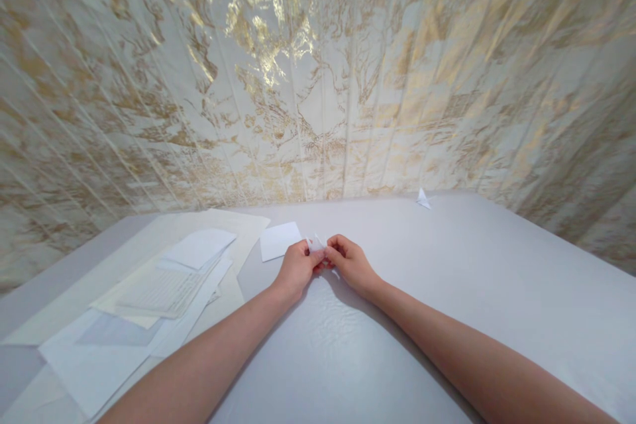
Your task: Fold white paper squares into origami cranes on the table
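Observation:
A small folded white paper [316,244] is held between my two hands above the middle of the table. My left hand [299,265] pinches its left side with thumb and fingers. From the right, my right hand [348,262] grips the same paper with its fingertips, close to my left thumb. Pointed tips of the paper stick up between the hands, and its lower part is hidden by my fingers. Just behind my left hand lies a flat white paper square [279,240].
The pale table [477,291] ends at a white and gold patterned curtain [298,93]. A small folded paper piece [423,199] stands near the far edge, right of centre. Overlapping sheets, some with writing [159,290], lie on larger cream paper [243,228] at the left.

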{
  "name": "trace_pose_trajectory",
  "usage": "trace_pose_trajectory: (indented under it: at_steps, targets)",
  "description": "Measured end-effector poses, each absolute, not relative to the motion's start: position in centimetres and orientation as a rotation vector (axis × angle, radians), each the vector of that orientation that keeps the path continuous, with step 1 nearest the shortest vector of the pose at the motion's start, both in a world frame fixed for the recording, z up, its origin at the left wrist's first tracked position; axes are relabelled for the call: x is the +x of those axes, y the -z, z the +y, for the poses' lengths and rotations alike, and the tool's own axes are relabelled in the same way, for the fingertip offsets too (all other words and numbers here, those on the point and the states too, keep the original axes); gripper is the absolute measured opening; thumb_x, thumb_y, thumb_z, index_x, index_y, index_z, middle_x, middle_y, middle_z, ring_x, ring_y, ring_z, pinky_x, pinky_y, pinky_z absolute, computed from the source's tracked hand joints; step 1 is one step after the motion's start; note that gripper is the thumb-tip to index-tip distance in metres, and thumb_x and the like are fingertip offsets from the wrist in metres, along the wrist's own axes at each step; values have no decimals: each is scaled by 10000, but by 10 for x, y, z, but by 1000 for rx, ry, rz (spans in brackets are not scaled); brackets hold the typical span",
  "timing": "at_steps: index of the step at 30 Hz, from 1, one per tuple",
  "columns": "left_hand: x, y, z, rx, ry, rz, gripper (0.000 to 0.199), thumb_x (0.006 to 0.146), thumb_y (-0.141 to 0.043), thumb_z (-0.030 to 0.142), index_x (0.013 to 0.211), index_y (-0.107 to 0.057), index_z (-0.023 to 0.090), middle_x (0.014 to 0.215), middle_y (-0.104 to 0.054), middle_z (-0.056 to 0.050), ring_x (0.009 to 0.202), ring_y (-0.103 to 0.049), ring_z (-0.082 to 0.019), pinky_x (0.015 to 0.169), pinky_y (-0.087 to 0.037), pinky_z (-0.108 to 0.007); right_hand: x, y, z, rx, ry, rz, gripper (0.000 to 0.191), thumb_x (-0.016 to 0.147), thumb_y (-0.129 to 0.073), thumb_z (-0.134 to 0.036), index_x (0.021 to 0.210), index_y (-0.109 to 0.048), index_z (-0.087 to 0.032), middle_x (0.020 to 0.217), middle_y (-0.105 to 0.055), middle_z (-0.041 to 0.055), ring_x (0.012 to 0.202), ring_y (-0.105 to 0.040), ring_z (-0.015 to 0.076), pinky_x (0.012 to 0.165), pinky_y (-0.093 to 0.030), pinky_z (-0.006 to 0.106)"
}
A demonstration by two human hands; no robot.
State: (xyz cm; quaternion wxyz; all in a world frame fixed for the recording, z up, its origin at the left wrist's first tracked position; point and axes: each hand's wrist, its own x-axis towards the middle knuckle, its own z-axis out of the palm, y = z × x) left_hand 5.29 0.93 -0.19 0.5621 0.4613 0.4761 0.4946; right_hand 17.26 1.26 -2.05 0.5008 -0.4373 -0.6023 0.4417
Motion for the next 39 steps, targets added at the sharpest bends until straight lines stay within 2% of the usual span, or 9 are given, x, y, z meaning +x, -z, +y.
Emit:
trace_pose_trajectory:
  at_steps: [8, 18, 23, 28, 34, 39]
  targets:
    - [49, 1, 10, 1020, -1207, 1131, 245, 466, -756, 259, 582, -598, 111, 490, -578, 3, 461, -488, -86, 484, -365, -218, 174, 20, 8, -1144, -842, -1645, 137, 762, -493, -288, 666, -482, -192, 562, -514, -41, 542, -488, 112, 548, -381, 232]
    - [47, 2, 8, 1047, -1168, 1127, 233, 479, -766, 268, 570, -619, 112, 513, -606, -19, 479, -513, -96, 494, -374, -221, 176, 19, 9, -1227, -747, -1605, 131, 700, -476, -221, 574, -446, -200, 507, -457, -51, 529, -412, 114, 528, -310, 228]
    - [48, 3, 8, 1067, -1161, 1138, 247, 463, -771, 280, 542, -604, 116, 488, -598, -16, 453, -492, -87, 473, -357, -214, 176, 20, 8, -1227, -761, -1596, 138, 673, -480, -223, 549, -424, -201, 489, -389, -60, 517, -367, 109, 512, -287, 226]
    - [48, 3, 9, 1091, -1144, 1127, 287, 479, -756, 351, 539, -588, 126, 497, -590, -12, 478, -513, -101, 507, -394, -232, 176, 22, 9, -1203, -809, -1595, 130, 711, -465, -281, 610, -454, -200, 518, -443, -52, 514, -404, 110, 496, -317, 221]
    - [47, 7, 10, 1195, -1091, 1122, 335, 514, -734, 412, 481, -560, 127, 454, -530, 3, 460, -469, -99, 477, -341, -229, 177, 24, 11, -1128, -899, -1491, 122, 684, -516, -287, 619, -468, -195, 540, -443, -57, 517, -435, 101, 502, -365, 217]
    - [45, 4, 7, 1247, -1157, 1123, 285, 558, -704, 331, 461, -506, 150, 434, -464, 44, 451, -400, -69, 470, -288, -205, 177, 24, 12, -1115, -985, -1416, 128, 673, -514, -302, 629, -456, -197, 500, -420, -74, 459, -427, 91, 472, -343, 219]
